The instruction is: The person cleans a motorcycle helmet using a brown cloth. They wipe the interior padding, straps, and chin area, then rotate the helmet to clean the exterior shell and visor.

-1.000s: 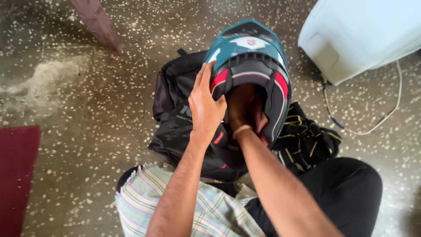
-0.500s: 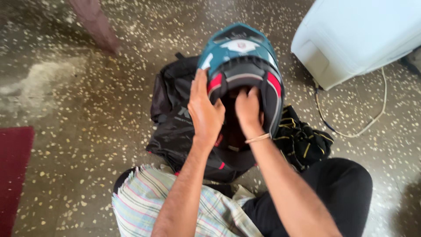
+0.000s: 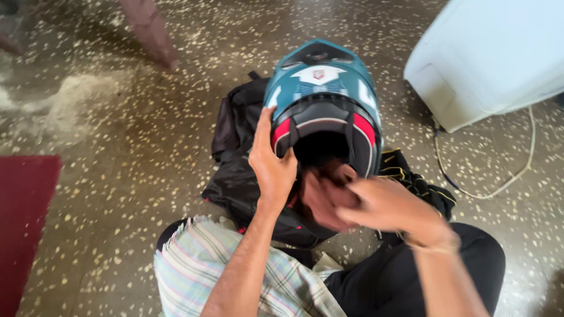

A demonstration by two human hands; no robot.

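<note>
A teal helmet (image 3: 320,88) with white and red markings is held up in front of me, its dark opening facing me. My left hand (image 3: 271,167) grips the rim of the opening on the left side. My right hand (image 3: 385,205) is just below the opening, blurred, with its fingers closed on a dark red soft piece (image 3: 323,196) that hangs at the helmet's lower edge. What that piece is cannot be told.
A black bag (image 3: 235,170) lies on the speckled floor under the helmet. Black gloves with yellow trim (image 3: 411,173) lie to its right. A white appliance (image 3: 487,58) with a cord (image 3: 505,185) stands at the top right, and a red mat (image 3: 23,223) lies at the left. A checked cloth (image 3: 194,270) covers my lap.
My right hand has come out of the helmet's opening and moved down and right, with the dark red piece in it. The left hand keeps its hold on the rim.
</note>
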